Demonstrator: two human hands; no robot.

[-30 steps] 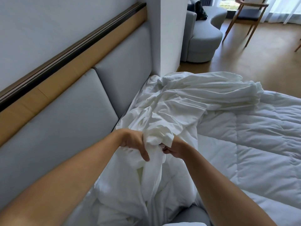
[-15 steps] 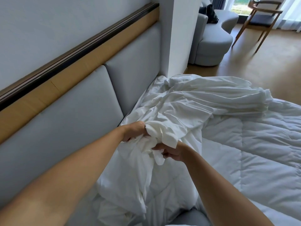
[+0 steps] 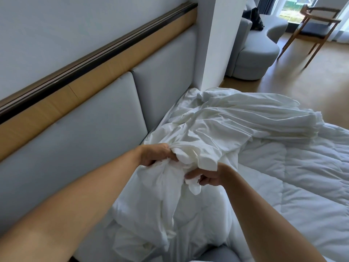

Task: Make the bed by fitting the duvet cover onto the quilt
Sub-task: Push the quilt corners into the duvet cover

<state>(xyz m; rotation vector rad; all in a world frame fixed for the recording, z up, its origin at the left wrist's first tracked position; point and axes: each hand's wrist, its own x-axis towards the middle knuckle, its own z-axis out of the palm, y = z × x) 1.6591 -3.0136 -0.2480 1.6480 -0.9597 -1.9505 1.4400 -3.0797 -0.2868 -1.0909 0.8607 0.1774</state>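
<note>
White cotton duvet cover (image 3: 222, 129) lies bunched over the quilt (image 3: 302, 176) by the headboard (image 3: 94, 133), left hand (image 3: 156, 155) and right hand (image 3: 205, 177) fingers clenched on its gathered corner; twisted folds could snag the quilt corner.

Both forearms are bare, with no sleeves, rings, watch or gloves showing.

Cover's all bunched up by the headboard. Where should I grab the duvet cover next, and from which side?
Judging by its folds, take the duvet cover at the gathered bunch that the left hand and right hand grip, coming from the near side; the far pleats lie loose.
</note>
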